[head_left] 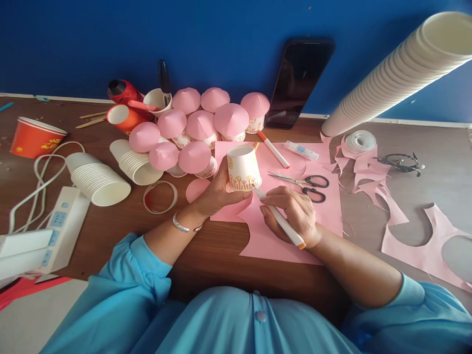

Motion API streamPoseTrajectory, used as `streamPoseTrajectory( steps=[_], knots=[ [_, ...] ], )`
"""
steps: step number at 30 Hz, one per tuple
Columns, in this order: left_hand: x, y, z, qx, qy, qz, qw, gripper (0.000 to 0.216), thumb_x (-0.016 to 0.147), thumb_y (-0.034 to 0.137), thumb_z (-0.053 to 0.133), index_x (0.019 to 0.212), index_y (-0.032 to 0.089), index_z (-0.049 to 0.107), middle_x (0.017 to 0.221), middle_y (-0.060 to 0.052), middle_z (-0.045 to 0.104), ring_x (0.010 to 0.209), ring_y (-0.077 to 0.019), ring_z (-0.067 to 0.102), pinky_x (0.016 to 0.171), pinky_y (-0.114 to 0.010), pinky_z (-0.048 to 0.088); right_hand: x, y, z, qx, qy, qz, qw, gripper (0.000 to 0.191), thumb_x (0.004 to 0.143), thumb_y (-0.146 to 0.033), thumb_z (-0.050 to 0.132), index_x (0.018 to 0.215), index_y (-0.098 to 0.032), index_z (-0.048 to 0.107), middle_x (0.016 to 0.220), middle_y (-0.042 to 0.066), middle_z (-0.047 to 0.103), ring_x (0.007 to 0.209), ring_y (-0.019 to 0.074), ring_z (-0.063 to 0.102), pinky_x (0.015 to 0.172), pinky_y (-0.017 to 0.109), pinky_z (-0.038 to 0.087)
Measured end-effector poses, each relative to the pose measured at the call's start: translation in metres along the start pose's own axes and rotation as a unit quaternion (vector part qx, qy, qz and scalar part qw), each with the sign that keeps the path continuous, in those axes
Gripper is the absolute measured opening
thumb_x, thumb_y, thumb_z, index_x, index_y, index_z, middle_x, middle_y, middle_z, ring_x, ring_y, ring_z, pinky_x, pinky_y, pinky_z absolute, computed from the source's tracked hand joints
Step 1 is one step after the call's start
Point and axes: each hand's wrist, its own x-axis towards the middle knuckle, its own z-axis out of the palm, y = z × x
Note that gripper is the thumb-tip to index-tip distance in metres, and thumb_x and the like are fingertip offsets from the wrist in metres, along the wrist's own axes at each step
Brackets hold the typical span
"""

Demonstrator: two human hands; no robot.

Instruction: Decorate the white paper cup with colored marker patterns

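Note:
My left hand (224, 189) grips a white paper cup (242, 164), turned upside down, with flowers and grass drawn round its rim and a yellow window on its side. In my right hand (291, 209) is a white felt-tip marker (282, 223) with an orange end, its tip at the flowers near the cup's lower edge. Under both hands lies pink paper (273, 241). Scissors (304, 184) with black handles rest on it, beside another marker (273, 150) and a clear glue tube (301, 150). Cups topped with pink paper cones (201, 125) stand behind my left hand.
A tall stack of cups (391, 78) leans at the right, near a phone (300, 81) against the blue wall. Pink scraps (401, 236) and a tape roll (360, 141) lie right. Stacked cups (98, 179), a tape ring (160, 197) and a power strip (66, 231) are left.

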Motion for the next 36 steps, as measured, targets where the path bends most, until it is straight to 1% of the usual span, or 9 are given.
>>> streamPoseTrajectory(
  steps=[6,12,20,26,30,36],
  knots=[
    [0.0009,-0.0018,-0.0012,-0.002,-0.006,0.007,1.000,0.085,0.076,0.037,0.088,0.149,0.030,0.046,0.135,-0.010,0.061,0.127,-0.0330,0.060,0.105,-0.048,0.055,0.0019,-0.0014,-0.0005,-0.002,-0.003,-0.003,1.000,0.015,0.095,-0.011,0.061,0.106,-0.020,0.057,0.078,0.002,0.066,0.065,0.0149,0.066,0.057,0.027,0.057],
    [0.0005,0.0009,0.0004,0.006,-0.002,0.003,1.000,0.087,0.077,0.039,0.088,0.151,0.030,0.045,0.136,-0.010,0.060,0.129,-0.0331,0.059,0.107,-0.049,0.053,0.0035,-0.0022,-0.0010,-0.010,-0.003,-0.014,1.000,0.014,0.096,-0.011,0.060,0.106,-0.019,0.057,0.077,0.003,0.066,0.066,0.0157,0.067,0.057,0.027,0.056],
    [0.0008,0.0025,0.0019,0.010,-0.002,0.004,1.000,0.087,0.077,0.039,0.087,0.152,0.031,0.043,0.139,-0.011,0.059,0.131,-0.0333,0.057,0.109,-0.050,0.052,0.0028,-0.0015,-0.0006,-0.010,0.001,-0.002,1.000,0.018,0.094,-0.010,0.062,0.108,-0.021,0.057,0.078,0.001,0.066,0.065,0.0156,0.067,0.057,0.027,0.056],
    [-0.0001,0.0016,-0.0004,0.008,-0.001,-0.011,1.000,0.088,0.077,0.039,0.088,0.152,0.030,0.042,0.140,-0.011,0.058,0.134,-0.0342,0.056,0.110,-0.050,0.052,0.0010,-0.0007,-0.0004,0.000,-0.003,-0.002,1.000,0.021,0.093,-0.008,0.062,0.109,-0.020,0.057,0.079,0.002,0.067,0.067,0.0161,0.067,0.058,0.028,0.056],
    [-0.0006,0.0025,-0.0005,0.010,-0.001,-0.016,1.000,0.088,0.077,0.040,0.088,0.152,0.030,0.041,0.141,-0.011,0.058,0.135,-0.0349,0.056,0.111,-0.051,0.051,0.0021,-0.0016,-0.0004,-0.004,-0.003,-0.002,1.000,0.018,0.093,-0.009,0.062,0.107,-0.020,0.057,0.077,0.001,0.067,0.065,0.0155,0.066,0.058,0.027,0.055],
    [-0.0004,0.0027,0.0016,0.012,0.009,-0.008,1.000,0.088,0.076,0.041,0.088,0.150,0.031,0.044,0.138,-0.010,0.059,0.131,-0.0332,0.057,0.109,-0.049,0.052,0.0024,-0.0025,-0.0007,0.001,0.003,-0.007,1.000,0.019,0.093,-0.010,0.062,0.108,-0.020,0.057,0.077,0.001,0.066,0.065,0.0160,0.067,0.056,0.026,0.054]
  ],
)
